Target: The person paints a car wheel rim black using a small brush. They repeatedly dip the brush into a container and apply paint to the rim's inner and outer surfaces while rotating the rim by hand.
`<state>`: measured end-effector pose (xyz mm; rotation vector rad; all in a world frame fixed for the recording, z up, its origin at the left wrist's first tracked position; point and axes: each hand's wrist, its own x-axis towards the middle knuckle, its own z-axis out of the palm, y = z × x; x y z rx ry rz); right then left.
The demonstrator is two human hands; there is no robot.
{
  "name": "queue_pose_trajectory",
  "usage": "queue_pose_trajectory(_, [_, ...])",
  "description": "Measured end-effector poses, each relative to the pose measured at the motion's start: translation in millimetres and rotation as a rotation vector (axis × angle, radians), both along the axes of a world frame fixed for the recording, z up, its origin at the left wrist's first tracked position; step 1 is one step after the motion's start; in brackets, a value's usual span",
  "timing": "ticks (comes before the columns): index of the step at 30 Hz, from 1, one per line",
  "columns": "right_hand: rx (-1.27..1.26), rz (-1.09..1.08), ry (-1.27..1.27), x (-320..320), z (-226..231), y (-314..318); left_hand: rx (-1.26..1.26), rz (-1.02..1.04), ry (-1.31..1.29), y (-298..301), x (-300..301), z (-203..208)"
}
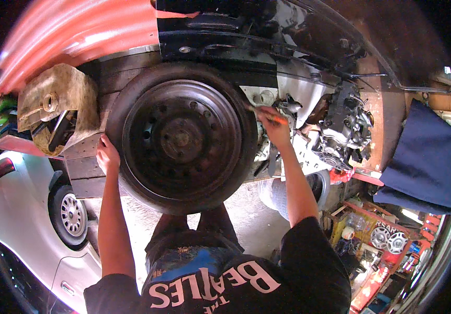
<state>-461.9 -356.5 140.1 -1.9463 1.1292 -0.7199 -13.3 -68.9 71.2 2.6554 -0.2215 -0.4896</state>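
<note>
A dark steel wheel with its tire (181, 138) stands in front of me, its round face with a ring of holes toward my view. At the tire's left edge, my left hand (109, 155) is closed on the rubber. My right hand (273, 127) is by the upper right of the tire, its fingers wrapped round a slim orange-handled tool (278, 120). The thin end of that tool points left and reaches the tire's edge; its exact kind is too small to make out.
Wooden planks (87, 152) lie behind the wheel. A tan cut-open container (50, 104) sits at left, above a silver car (32, 209). Metal engine parts (343, 125) crowd the right side, near a hanging dark blue cloth (424, 157). Another tire (278, 196) rests lower down.
</note>
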Motion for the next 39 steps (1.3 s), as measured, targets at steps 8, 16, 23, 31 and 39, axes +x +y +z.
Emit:
queue_pose_trajectory(8, [0.518,0.069,0.212,-68,28,118,-0.010,0.005,-0.043,6,6,-3])
queue_pose_trajectory(16, [0.121,-0.122,-0.180,-12,-24,-38,0.004,0.006,-0.010,-2,2,-4])
queue_pose_trajectory(23, [-0.398,-0.026,0.006,8,-23,12,0.000,-0.019,-0.057,9,10,-7])
queue_pose_trajectory(31, [-0.012,-0.066,0.159,-82,-11,219,0.022,-0.022,0.006,1,5,-6])
queue_pose_trajectory(39, [-0.159,-0.490,0.005,-17,-17,106,-0.008,-0.021,0.003,4,11,-13])
